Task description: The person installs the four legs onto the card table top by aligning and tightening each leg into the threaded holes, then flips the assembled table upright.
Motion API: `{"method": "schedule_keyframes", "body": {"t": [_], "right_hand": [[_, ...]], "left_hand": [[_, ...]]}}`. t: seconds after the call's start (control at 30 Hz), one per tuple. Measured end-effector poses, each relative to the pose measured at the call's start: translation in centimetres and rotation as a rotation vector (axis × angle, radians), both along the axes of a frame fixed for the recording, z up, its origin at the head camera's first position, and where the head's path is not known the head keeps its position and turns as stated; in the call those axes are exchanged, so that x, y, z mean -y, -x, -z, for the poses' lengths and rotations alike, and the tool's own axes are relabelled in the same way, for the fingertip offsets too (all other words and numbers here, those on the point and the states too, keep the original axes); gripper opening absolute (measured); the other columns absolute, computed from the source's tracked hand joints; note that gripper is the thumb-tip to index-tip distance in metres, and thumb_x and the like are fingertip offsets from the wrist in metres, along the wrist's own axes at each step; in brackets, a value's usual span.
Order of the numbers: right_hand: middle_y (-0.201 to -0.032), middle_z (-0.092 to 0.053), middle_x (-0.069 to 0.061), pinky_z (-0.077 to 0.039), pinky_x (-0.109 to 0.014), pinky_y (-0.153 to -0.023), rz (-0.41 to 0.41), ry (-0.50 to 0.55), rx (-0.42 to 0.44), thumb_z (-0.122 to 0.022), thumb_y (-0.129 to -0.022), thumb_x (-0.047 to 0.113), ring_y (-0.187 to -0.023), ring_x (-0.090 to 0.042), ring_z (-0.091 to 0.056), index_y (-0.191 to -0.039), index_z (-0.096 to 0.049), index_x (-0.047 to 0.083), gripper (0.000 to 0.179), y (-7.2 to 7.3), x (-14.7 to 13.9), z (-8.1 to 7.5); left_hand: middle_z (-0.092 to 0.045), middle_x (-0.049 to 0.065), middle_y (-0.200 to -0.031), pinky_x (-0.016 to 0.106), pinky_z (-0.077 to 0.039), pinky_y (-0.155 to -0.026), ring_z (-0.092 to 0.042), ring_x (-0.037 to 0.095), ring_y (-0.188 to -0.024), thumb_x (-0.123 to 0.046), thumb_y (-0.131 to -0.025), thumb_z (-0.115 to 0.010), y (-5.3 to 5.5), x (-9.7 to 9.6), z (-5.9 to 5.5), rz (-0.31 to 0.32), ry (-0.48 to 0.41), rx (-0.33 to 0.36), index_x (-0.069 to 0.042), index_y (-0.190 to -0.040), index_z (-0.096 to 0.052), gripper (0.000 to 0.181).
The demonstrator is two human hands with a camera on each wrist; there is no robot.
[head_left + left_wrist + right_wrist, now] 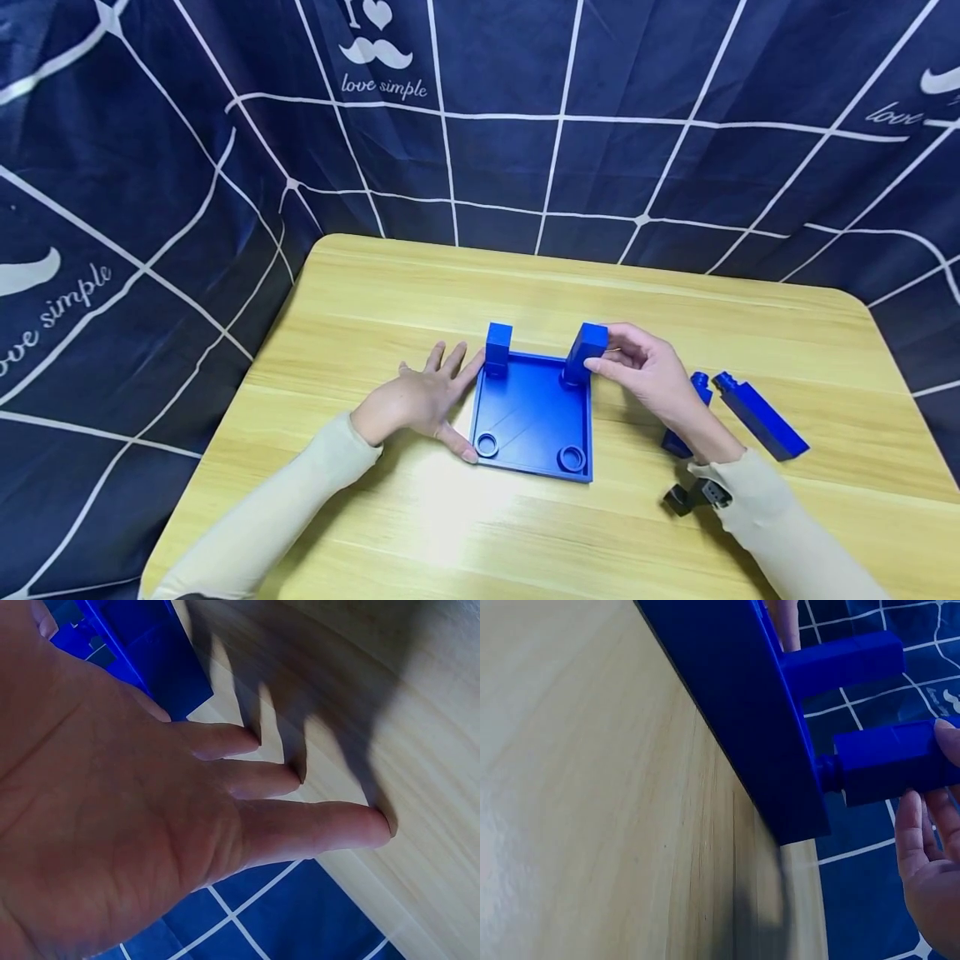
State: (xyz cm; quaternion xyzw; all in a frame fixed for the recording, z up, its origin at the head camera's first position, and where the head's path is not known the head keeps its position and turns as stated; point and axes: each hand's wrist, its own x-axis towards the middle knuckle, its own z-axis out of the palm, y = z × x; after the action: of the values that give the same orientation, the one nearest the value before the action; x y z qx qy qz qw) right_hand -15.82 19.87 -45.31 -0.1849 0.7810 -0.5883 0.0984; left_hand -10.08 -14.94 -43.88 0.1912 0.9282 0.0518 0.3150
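Note:
A square blue tray-like base (534,421) lies on the table, with round sockets (572,458) at its near corners. One blue square leg (497,348) stands upright at the far left corner. At the far right corner my right hand (647,371) pinches a second blue leg (583,354) between thumb and fingers, and it leans a little. In the right wrist view this leg's narrow neck (826,774) shows between its body and the base. My left hand (429,402) has its fingers spread along the base's left side, the thumb touching the near left corner.
Two loose blue legs with threaded ends, one (761,417) in full view and one (677,442) partly behind my right wrist, lie on the table (360,292) to the right. A black wrist device (697,496) sits at my right cuff. Dark blue curtains (510,167) enclose the table.

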Motion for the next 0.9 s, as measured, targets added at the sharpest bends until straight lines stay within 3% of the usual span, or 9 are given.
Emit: {"method": "schedule_keyframes", "body": {"t": [0.2, 0.4, 0.6, 0.8, 0.9], "right_hand": [[-0.112, -0.077, -0.004, -0.058, -0.023, -0.072, 0.005, -0.001, -0.015, -0.082, -0.100, 0.007, -0.091, -0.019, -0.075, -0.135, -0.073, 0.007, 0.037, -0.18, 0.27, 0.10], [-0.110, -0.073, -0.007, -0.058, -0.023, -0.074, 0.020, -0.050, -0.029, -0.083, -0.100, 0.012, -0.089, -0.020, -0.073, -0.137, -0.072, 0.009, 0.039, -0.21, 0.39, 0.11], [-0.106, -0.066, -0.008, -0.054, -0.023, -0.072, 0.011, -0.053, 0.007, -0.082, -0.101, 0.014, -0.080, -0.022, -0.065, -0.143, -0.067, 0.006, 0.046, -0.27, 0.44, 0.08], [-0.080, -0.057, -0.006, -0.039, -0.029, -0.057, 0.039, -0.059, 0.007, -0.085, -0.100, 0.017, -0.066, -0.022, -0.051, -0.116, -0.069, 0.007, 0.025, -0.43, 0.85, 0.06], [-0.079, -0.056, -0.009, -0.037, -0.030, -0.057, 0.046, -0.065, -0.008, -0.084, -0.100, 0.017, -0.065, -0.022, -0.050, -0.108, -0.068, 0.007, 0.021, -0.46, 0.99, 0.17]], "left_hand": [[0.011, 0.019, -0.180, 0.088, -0.027, -0.108, 0.006, 0.051, -0.162, -0.086, -0.069, -0.081, -0.07, 0.09, 0.03, 0.005, -0.011, -0.002, -0.024, -0.174, 0.018, 0.157], [0.008, 0.020, -0.181, 0.088, -0.028, -0.108, 0.004, 0.051, -0.163, -0.086, -0.069, -0.082, -0.06, 0.02, -0.08, 0.003, -0.014, -0.009, -0.025, -0.175, 0.016, 0.157], [0.008, 0.020, -0.181, 0.087, -0.028, -0.108, 0.004, 0.051, -0.163, -0.087, -0.069, -0.081, 0.02, 0.04, -0.13, 0.012, -0.008, -0.010, -0.025, -0.174, 0.017, 0.157], [0.008, 0.019, -0.181, 0.088, -0.028, -0.109, 0.004, 0.051, -0.163, -0.087, -0.069, -0.081, 0.09, 0.15, 0.03, 0.009, -0.002, -0.015, -0.025, -0.174, 0.018, 0.157], [0.009, 0.018, -0.181, 0.087, -0.028, -0.109, 0.005, 0.050, -0.163, -0.088, -0.069, -0.080, 0.04, 0.17, -0.02, 0.007, 0.002, -0.008, -0.025, -0.174, 0.018, 0.157]]}}
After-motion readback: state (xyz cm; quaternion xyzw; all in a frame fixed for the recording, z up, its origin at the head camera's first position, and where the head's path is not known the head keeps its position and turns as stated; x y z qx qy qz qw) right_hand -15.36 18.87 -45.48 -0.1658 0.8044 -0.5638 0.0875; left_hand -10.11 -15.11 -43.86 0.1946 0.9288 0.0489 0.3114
